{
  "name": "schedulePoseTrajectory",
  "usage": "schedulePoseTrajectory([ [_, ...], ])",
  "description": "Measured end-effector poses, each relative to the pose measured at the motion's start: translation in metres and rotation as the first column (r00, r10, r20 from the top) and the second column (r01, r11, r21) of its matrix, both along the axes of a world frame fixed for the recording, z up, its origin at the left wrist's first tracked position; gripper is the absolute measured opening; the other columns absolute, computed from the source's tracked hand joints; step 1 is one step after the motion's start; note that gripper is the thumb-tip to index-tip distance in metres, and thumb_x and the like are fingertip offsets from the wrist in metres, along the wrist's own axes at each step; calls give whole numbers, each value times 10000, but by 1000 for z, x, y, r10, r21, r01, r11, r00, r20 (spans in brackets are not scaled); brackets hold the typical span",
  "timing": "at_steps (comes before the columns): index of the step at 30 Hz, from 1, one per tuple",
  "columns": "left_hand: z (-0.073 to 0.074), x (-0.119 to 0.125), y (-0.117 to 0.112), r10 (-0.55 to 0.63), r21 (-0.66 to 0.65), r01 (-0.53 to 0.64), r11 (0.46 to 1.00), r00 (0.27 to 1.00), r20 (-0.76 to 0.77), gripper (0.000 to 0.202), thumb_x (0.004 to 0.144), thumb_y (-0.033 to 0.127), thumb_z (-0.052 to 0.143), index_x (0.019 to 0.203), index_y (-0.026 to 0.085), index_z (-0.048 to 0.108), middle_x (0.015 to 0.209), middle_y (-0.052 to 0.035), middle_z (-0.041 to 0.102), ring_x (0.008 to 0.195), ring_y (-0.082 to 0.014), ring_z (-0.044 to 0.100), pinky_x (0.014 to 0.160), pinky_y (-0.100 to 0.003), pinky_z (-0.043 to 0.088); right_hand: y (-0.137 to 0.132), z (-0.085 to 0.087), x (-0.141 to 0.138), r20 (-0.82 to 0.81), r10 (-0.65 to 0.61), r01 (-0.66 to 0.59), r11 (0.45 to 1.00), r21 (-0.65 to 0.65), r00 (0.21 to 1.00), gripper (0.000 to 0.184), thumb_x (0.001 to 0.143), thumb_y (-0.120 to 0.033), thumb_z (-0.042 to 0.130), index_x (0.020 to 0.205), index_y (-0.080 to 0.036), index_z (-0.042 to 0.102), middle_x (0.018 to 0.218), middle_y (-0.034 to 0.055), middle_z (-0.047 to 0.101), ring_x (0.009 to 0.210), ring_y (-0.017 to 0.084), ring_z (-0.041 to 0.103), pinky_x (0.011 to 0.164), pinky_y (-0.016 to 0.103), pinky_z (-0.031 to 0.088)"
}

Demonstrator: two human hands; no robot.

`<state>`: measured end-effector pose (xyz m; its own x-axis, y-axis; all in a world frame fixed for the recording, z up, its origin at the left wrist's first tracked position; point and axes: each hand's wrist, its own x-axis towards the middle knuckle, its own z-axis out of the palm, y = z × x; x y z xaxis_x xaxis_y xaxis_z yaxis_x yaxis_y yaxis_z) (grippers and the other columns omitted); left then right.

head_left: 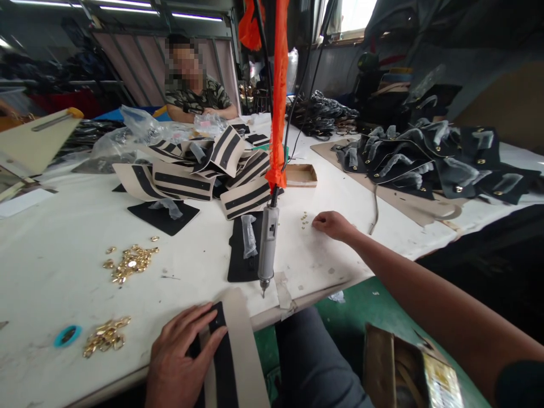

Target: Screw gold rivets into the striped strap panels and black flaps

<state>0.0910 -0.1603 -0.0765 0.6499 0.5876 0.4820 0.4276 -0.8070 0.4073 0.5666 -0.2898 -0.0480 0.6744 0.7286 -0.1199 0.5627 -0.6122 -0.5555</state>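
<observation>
My left hand (181, 354) grips a beige panel with black stripes (242, 340) at the table's front edge, thumb and fingers on its black band. Further right, my right hand (334, 225) rests on the table with its fingertips pinched together; whether something small is between them is hidden. Several tiny gold-coloured pieces (304, 220) lie just left of those fingertips. Between my hands an electric screwdriver (268, 243) hangs tip down, untouched. Behind it lies a black panel (237, 258) with a plastic-wrapped part (249, 235).
Gold metal fittings (131, 263) lie in piles at left, near a small blue dish (68, 336). Striped panels (182, 181) are heaped mid-table beside a shallow box (301, 175). Black pieces (408, 164) pile up at right. A person (198, 96) sits opposite. An open carton (380, 354) stands below.
</observation>
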Motion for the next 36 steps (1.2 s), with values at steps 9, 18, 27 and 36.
schedulePoseTrajectory([
  [9, -1, -1, 0, 11, -23, -12, 1000, 1000, -15, 335, 941, 587, 694, 1094, 307, 793, 1211, -41, 800, 1182, -310, 680, 1032, -517, 537, 16, 4, 5, 19, -47, 49, 992, -114, 999, 143, 842, -255, 697, 852, -191, 824, 752, 23, 743, 691, 170, 642, 606, 253, 406],
  [18, 4, 0, -8, 40, -68, -42, 997, 999, -35, 313, 942, 550, 706, 1080, 287, 805, 1223, -58, 799, 1213, -326, 665, 1060, -550, 519, 11, 6, 4, -5, -11, 10, 992, -123, 1000, 177, 891, -269, 675, 892, -172, 822, 759, 27, 738, 710, 174, 646, 622, 252, 427],
  [27, 4, 0, -4, 19, -30, -19, 999, 1000, -24, 320, 944, 549, 705, 1108, 289, 796, 1227, -54, 795, 1209, -326, 665, 1043, -552, 521, 13, 6, 1, 109, -12, 25, 993, -119, 994, 177, 872, -284, 692, 981, -208, 808, 884, 32, 777, 729, 178, 658, 615, 250, 425],
  [36, 5, 2, -4, -7, 1, 7, 1000, 1000, -2, 310, 945, 530, 710, 1125, 289, 783, 1210, -52, 798, 1179, -322, 678, 1014, -537, 537, -2, 1, -15, 346, 138, -114, 989, -90, 928, 249, 988, -337, 567, 996, -242, 797, 1148, 55, 757, 930, 218, 663, 687, 285, 382],
])
